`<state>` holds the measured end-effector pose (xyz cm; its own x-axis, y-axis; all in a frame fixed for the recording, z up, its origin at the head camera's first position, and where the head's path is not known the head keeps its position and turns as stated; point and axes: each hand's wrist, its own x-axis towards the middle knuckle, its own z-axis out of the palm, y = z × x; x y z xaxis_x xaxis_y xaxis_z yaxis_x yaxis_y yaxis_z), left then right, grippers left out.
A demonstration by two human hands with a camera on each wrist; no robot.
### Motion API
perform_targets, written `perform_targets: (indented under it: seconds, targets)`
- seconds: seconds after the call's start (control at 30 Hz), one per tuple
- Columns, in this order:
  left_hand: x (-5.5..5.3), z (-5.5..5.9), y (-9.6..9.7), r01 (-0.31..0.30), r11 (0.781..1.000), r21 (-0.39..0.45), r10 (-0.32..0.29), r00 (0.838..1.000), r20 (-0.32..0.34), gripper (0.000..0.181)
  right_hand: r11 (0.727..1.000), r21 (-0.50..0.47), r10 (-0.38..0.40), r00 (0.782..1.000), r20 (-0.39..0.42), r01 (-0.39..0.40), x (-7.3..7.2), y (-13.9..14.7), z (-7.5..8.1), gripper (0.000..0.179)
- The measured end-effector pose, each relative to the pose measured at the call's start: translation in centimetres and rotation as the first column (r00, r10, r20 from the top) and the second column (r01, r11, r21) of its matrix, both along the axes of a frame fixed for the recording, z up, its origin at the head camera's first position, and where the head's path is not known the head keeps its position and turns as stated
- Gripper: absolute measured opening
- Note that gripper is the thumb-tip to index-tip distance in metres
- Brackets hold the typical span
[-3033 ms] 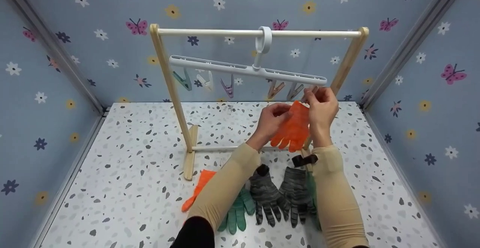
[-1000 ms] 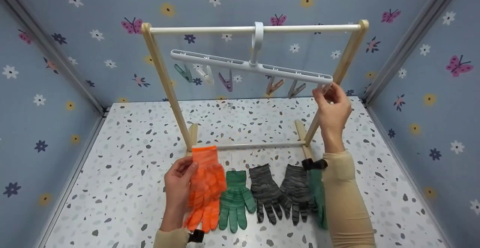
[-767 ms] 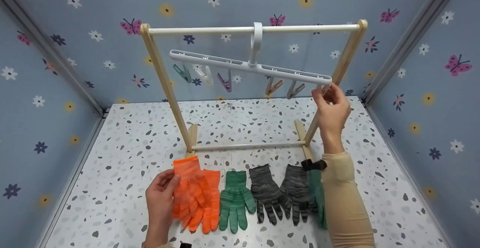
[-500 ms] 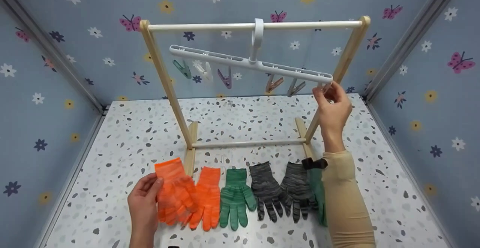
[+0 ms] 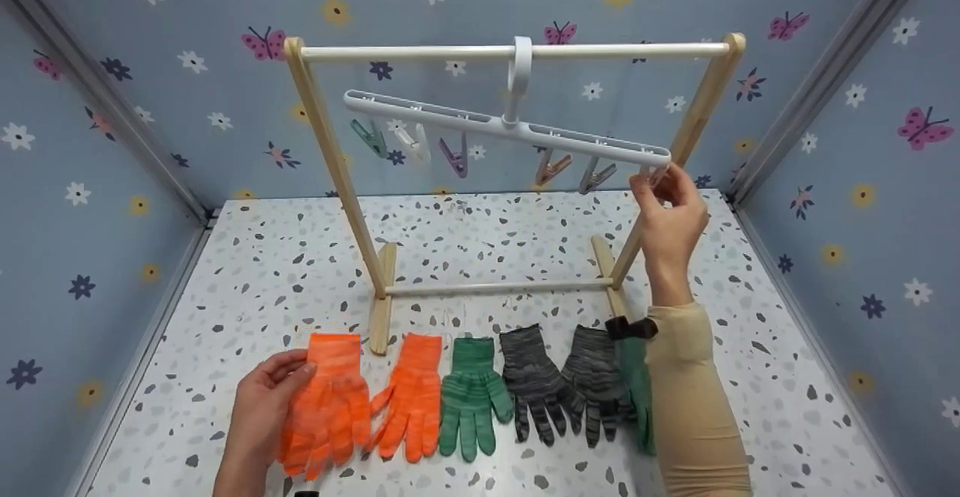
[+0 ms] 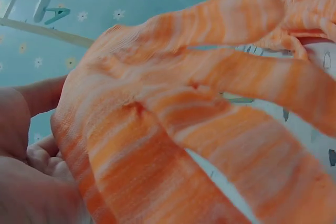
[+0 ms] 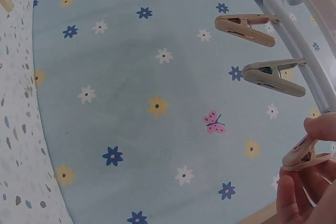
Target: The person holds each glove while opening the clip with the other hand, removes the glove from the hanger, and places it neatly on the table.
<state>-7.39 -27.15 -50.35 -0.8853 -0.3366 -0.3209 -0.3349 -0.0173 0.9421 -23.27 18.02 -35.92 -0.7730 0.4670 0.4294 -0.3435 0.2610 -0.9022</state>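
My left hand (image 5: pixel 259 407) pinches an orange glove (image 5: pixel 334 399) near its cuff, at the left side. The glove hangs fingers downward over the speckled table, and its striped knit fills the left wrist view. Up at the hanger's right end, my right hand (image 5: pixel 673 219) pinches a pale pinkish clothespin (image 7: pixel 299 156) between thumb and fingers; its jaws look closed with no cloth in them. The white hanger (image 5: pixel 480 128) hooks over the rack's rail and tilts down to the right. Along it dangle a green clothespin (image 5: pixel 367 139), a purple clothespin (image 5: pixel 454 158) and a grey clothespin (image 5: pixel 597 177), among others.
A second orange glove (image 5: pixel 416 392), a green glove (image 5: pixel 472 392) and two grey-black gloves lie in a row on the table (image 5: pixel 187 317). Another green glove (image 5: pixel 636 384) is partly hidden by my right sleeve. The wooden rack (image 5: pixel 330 144) stands behind them, before flowered walls.
My left hand has carried the orange glove away from the hanger, down and leftward past the other orange glove. My right hand has shifted slightly right and stays at the end clothespin.
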Motion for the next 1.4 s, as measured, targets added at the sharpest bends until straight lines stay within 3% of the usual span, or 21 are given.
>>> perform_targets:
  seconds: [0.1, 0.2, 0.4, 0.67, 1.0, 1.23, 1.4]
  targets:
    - [-0.7, -1.2, 0.0, 0.071, 0.997, 0.008, -0.071, 0.996, 0.049, 0.041, 1.0, 0.001, -0.004, 1.0, -0.021, 0.004, 0.0, 0.1, -0.2, 0.035]
    - [-1.6, -2.6, 0.2, 0.103, 0.995, 0.017, -0.103, 0.993, 0.05, 0.04, 1.0, -0.002, -0.008, 1.0, -0.02, 0.008, 0.0, 0.2, -0.3, 0.035]
    - [-2.6, -4.8, 0.1, 0.112, 0.991, -0.068, -0.109, 0.993, 0.042, 0.037, 1.0, -0.003, -0.002, 1.0, -0.016, 0.002, 0.0, 0.1, -0.2, 0.036]
    - [-3.0, -6.4, -0.6, 0.123, 0.97, -0.209, -0.106, 0.99, 0.09, 0.037, 1.0, 0.008, -0.019, 0.995, -0.097, 0.02, -2.0, 1.5, -2.9, 0.036]
    - [-2.9, -7.1, -0.8, 0.168, 0.943, -0.288, -0.141, 0.984, 0.111, 0.042, 1.0, -0.014, -0.028, 0.997, -0.078, 0.027, -1.9, 1.7, -3.0, 0.035]
    - [-2.7, -6.7, -0.8, 0.166, 0.945, -0.281, -0.146, 0.985, 0.091, 0.044, 0.999, -0.037, -0.032, 0.996, -0.083, 0.029, -1.9, 1.7, -3.1, 0.035]
    - [-2.6, -6.3, -0.8, 0.137, 0.954, -0.265, -0.115, 0.989, 0.095, 0.045, 0.999, -0.03, -0.036, 0.996, -0.086, 0.033, -1.9, 1.8, -3.5, 0.033]
